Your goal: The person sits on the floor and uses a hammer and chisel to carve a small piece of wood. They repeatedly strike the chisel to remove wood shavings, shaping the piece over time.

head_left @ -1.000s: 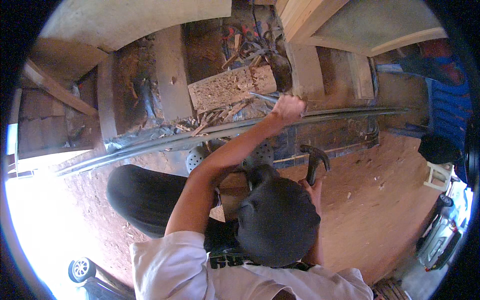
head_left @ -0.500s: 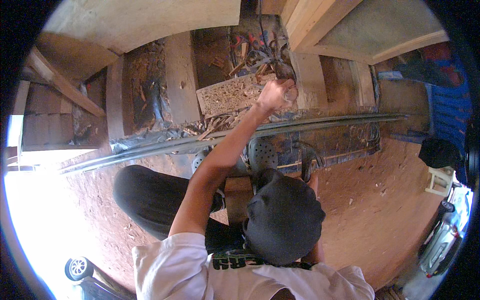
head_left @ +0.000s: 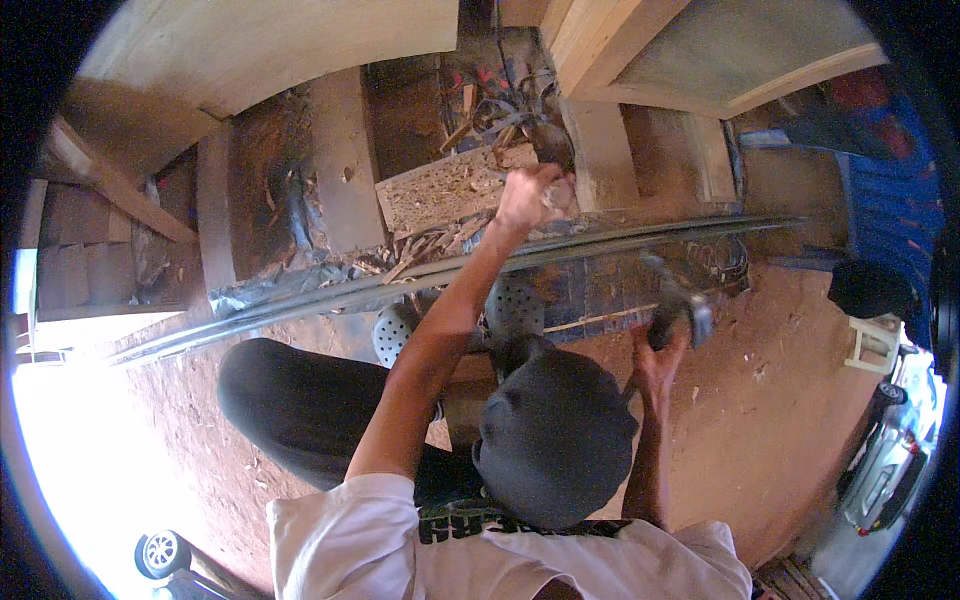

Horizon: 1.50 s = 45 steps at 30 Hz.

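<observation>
My left hand [head_left: 535, 197] is closed in a fist, by the right end of a pitted wooden board [head_left: 440, 195]. What its fingers hold is smeared and hidden. Wood splinters and scraps [head_left: 425, 252] lie just below the board. My right hand [head_left: 659, 362] is wrapped round the handle of a hammer, whose dark head [head_left: 690, 315] is raised off to the right and blurred by motion. Long thin metal rods [head_left: 440, 283] cross between my left hand and my grey clogs with holes [head_left: 515, 305].
Wooden uprights [head_left: 342, 160] and a light beam [head_left: 610, 45] frame the work spot. Dark wires [head_left: 515, 110] hang at the back. On the right are a black rounded object [head_left: 870, 290], a pale stool [head_left: 872, 345] and a car [head_left: 885, 480]. A wheel [head_left: 162, 553] shows at lower left.
My right hand has swung out to the right with the hammer and now shows clearly beside the dark cap. My left hand stays by the board's end. The whole view has shifted slightly.
</observation>
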Available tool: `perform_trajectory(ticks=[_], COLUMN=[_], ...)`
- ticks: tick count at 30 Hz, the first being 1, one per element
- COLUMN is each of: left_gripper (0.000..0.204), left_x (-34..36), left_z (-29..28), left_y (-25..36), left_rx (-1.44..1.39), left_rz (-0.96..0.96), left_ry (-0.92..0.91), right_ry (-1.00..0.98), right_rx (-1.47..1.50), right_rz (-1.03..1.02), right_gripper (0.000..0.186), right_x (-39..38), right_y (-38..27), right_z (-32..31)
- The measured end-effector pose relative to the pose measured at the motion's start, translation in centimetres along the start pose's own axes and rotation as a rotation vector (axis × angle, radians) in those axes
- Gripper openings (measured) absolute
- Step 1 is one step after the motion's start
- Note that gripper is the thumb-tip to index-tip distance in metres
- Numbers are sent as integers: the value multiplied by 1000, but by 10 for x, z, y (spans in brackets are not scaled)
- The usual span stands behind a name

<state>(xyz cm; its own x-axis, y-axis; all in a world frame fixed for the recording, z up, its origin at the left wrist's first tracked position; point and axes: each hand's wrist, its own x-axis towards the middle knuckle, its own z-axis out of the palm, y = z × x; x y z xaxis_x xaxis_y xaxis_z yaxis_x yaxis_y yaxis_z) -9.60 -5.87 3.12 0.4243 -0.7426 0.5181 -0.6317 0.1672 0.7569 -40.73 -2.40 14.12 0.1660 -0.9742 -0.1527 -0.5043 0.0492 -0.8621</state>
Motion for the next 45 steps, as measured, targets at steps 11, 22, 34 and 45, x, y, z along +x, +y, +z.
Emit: perform_trajectory(ticks=[11,22,34,45], left_gripper=[24,26,19,18], left_x=[24,17,17,30], left_z=[-33,-21,-8,-23], left_y=[12,-1,-30,-24], left_rx=[-140,-74,-312,-200], left_rz=[-203,-74,-335,-78], left_ry=[15,138,16,216], right_ry=[-177,-136,-22,-433], right_rx=[-462,-447,131,-55], right_rz=[-418,-425,-362,-55], right_gripper=[17,6,24,40], right_x=[83,79,71,24], right_y=[-49,-46,-66,-6], right_z=[96,102,92,58])
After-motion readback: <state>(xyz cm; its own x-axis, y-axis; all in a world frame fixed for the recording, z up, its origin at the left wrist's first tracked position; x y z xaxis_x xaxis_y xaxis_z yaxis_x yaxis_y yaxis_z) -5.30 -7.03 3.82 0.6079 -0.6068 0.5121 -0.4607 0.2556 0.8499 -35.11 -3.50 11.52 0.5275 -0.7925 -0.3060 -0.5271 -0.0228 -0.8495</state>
